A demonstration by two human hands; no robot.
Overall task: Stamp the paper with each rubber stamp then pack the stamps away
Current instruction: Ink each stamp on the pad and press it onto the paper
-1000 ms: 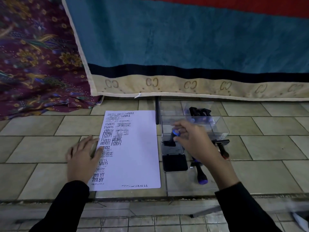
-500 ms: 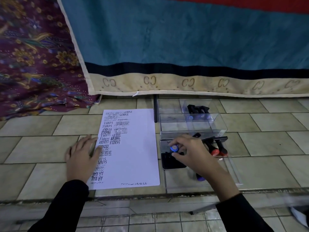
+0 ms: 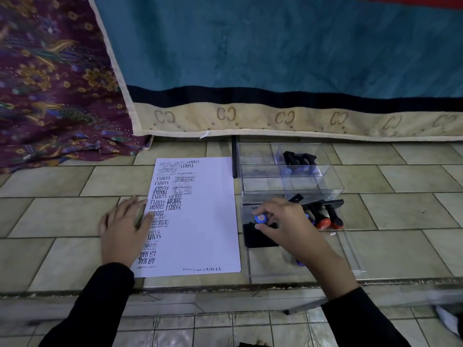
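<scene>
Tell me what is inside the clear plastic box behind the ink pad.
Black stamps with blue knobs lie in the far right part of the clear box. They overlap, so their number is unclear; reflections on the walls hide whether anything else is inside.

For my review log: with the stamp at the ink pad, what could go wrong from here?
The right hand pinches the blue-capped stamp near its top at the ink pad; it might tilt and ink unevenly. The paper is crowded with prints at left; a new one could overlap. The left hand lies on prints and may smudge them.
</scene>
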